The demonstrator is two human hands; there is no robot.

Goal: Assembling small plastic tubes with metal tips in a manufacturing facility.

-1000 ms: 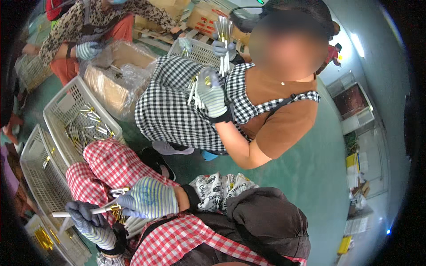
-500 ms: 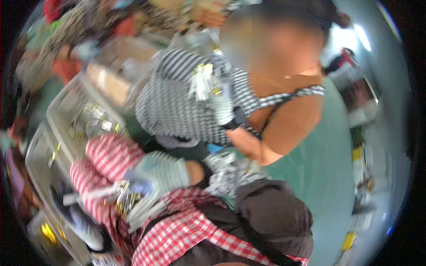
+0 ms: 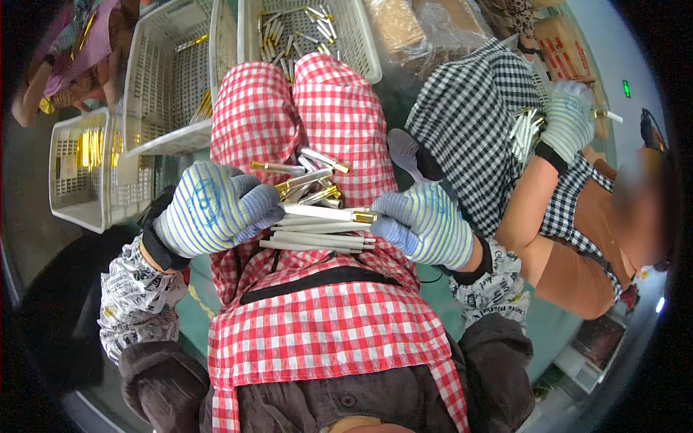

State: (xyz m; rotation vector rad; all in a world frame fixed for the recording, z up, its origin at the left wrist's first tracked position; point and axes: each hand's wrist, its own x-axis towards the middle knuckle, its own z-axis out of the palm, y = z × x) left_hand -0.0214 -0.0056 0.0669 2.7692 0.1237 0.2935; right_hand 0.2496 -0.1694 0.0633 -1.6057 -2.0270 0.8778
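Note:
Over my lap, a slim white stick with a gold end lies level between my two gloved hands. My left hand, closed with fingers curled, grips its white end. The fingertips of my right hand pinch it at the gold end. Just below rest several plain white sticks on the red checked apron. Above them a loose heap of white and silver tubes with gold parts sits between my thighs. Both gloves are striped, pale with blue and yellow.
Beyond my knees stands a pale crate with many small tubes. To its left are another crate and a lower one with gold pieces. Close on my right, a co-worker in a black checked apron holds white sticks.
The view has swung round and steadied, so the co-worker now appears at the right and the crates at the top. My hands, apart earlier, now meet at one gold-ended stick.

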